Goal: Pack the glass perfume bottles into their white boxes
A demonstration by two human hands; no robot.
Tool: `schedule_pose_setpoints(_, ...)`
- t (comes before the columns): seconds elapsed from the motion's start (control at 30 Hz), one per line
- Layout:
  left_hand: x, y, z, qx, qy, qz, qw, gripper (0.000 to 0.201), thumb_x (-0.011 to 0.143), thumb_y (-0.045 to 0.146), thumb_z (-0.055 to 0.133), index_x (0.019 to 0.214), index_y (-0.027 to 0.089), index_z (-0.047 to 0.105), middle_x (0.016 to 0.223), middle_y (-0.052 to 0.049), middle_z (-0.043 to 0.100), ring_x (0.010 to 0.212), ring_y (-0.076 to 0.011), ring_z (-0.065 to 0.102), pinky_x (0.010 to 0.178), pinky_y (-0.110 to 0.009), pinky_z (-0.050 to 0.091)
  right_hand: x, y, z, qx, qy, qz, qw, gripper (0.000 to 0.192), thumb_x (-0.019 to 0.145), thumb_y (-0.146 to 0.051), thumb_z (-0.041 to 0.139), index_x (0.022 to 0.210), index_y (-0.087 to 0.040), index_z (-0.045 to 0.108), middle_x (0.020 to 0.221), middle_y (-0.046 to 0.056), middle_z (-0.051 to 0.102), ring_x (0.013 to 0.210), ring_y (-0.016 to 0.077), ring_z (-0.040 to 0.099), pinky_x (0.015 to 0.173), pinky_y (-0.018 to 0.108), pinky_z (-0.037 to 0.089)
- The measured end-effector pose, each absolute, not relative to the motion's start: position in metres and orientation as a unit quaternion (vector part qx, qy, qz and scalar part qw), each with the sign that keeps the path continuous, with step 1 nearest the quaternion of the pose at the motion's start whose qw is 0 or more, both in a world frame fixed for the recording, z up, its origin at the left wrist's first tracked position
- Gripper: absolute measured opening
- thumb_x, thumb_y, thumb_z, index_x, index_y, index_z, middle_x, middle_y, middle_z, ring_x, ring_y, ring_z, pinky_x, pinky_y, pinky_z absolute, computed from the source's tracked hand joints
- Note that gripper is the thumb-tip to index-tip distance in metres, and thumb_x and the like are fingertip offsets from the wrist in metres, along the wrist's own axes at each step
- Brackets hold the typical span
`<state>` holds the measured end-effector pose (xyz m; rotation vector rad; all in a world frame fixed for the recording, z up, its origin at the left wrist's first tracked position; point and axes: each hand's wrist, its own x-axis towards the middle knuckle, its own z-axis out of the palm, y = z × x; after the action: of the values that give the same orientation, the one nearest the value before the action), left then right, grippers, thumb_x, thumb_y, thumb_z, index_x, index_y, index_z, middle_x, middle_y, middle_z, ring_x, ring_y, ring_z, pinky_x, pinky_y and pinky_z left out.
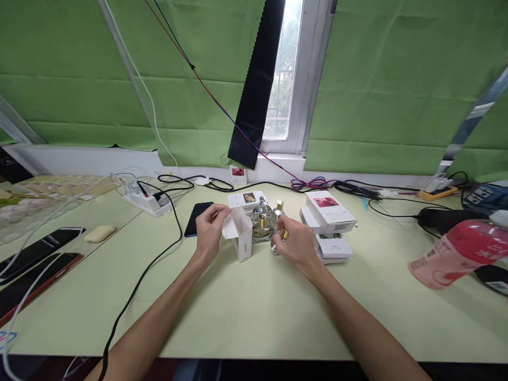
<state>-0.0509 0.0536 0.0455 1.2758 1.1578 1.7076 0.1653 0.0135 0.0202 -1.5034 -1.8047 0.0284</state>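
My left hand (209, 228) pinches the open top flap of a small white carton (243, 236) that stands upright on the pale green table (254, 312). My right hand (294, 242) is closed around a small bottle with a gold cap (284, 231), just right of the carton. Several clear perfume bottles with gold and silver caps (263, 219) stand clustered between the two hands, behind the carton. Most of the held bottle is hidden by my fingers.
White boxes with pink pictures (328, 211) are stacked right of the bottles; another box (246, 199) lies behind. A dark phone (197, 218), a power strip (147, 202) with cables, two phones (37, 254) at left and a pink bottle (460, 254) at right surround the spot.
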Motion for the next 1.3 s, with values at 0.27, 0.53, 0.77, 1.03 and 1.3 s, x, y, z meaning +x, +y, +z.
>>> schedule_pose_setpoints(0.27, -0.049, 0.052, 0.045, 0.494, 0.448, 0.662, 0.341, 0.018, 0.069, 0.035, 0.074, 0.068, 0.018, 0.069, 0.075, -0.002, 0.063, 0.069, -0.0148, 0.052, 0.059, -0.026, 0.036, 0.165, 0.012, 0.021, -0.605, -0.699, 0.014, 0.382, 0.014, 0.072, -0.015, 0.056, 0.084, -0.022, 0.058, 0.074, -0.001, 0.066, 0.062, 0.0159, 0.055, 0.059, 0.025, 0.028)
schedule_pose_setpoints(0.53, -0.047, 0.051, 0.047, 0.496, 0.456, 0.660, 0.333, 0.019, 0.071, 0.037, 0.072, 0.065, 0.019, 0.068, 0.072, -0.002, 0.062, 0.064, -0.0142, 0.050, 0.055, -0.026, 0.034, 0.163, 0.012, 0.018, -0.568, -0.724, 0.018, 0.392, 0.016, 0.077, -0.013, 0.056, 0.090, -0.022, 0.059, 0.081, 0.000, 0.070, 0.070, 0.0170, 0.063, 0.061, 0.025, 0.034)
schedule_pose_setpoints(0.77, -0.047, 0.050, 0.047, 0.491, 0.458, 0.662, 0.334, 0.020, 0.071, 0.036, 0.072, 0.063, 0.019, 0.066, 0.069, -0.001, 0.059, 0.062, -0.0135, 0.048, 0.053, -0.025, 0.033, 0.156, 0.011, 0.018, -0.520, -0.746, 0.041, 0.414, 0.014, 0.087, -0.015, 0.053, 0.097, -0.020, 0.062, 0.086, 0.003, 0.072, 0.070, 0.0168, 0.063, 0.067, 0.027, 0.043)
schedule_pose_setpoints(1.03, -0.047, 0.050, 0.047, 0.484, 0.455, 0.669, 0.334, 0.020, 0.070, 0.035, 0.073, 0.061, 0.019, 0.067, 0.067, -0.001, 0.057, 0.063, -0.0130, 0.046, 0.054, -0.025, 0.032, 0.153, 0.011, 0.009, -0.450, -0.764, 0.093, 0.452, 0.025, 0.089, -0.021, 0.054, 0.113, -0.018, 0.062, 0.096, 0.005, 0.068, 0.062, 0.0136, 0.056, 0.063, 0.027, 0.049)
schedule_pose_setpoints(1.3, -0.047, 0.052, 0.045, 0.485, 0.459, 0.669, 0.328, 0.020, 0.070, 0.036, 0.072, 0.061, 0.019, 0.066, 0.067, -0.001, 0.057, 0.061, -0.0134, 0.046, 0.052, -0.025, 0.032, 0.152, 0.011, 0.010, -0.387, -0.792, 0.117, 0.456, 0.038, 0.086, -0.016, 0.054, 0.124, -0.018, 0.056, 0.110, 0.009, 0.065, 0.078, 0.0168, 0.062, 0.078, 0.033, 0.054)
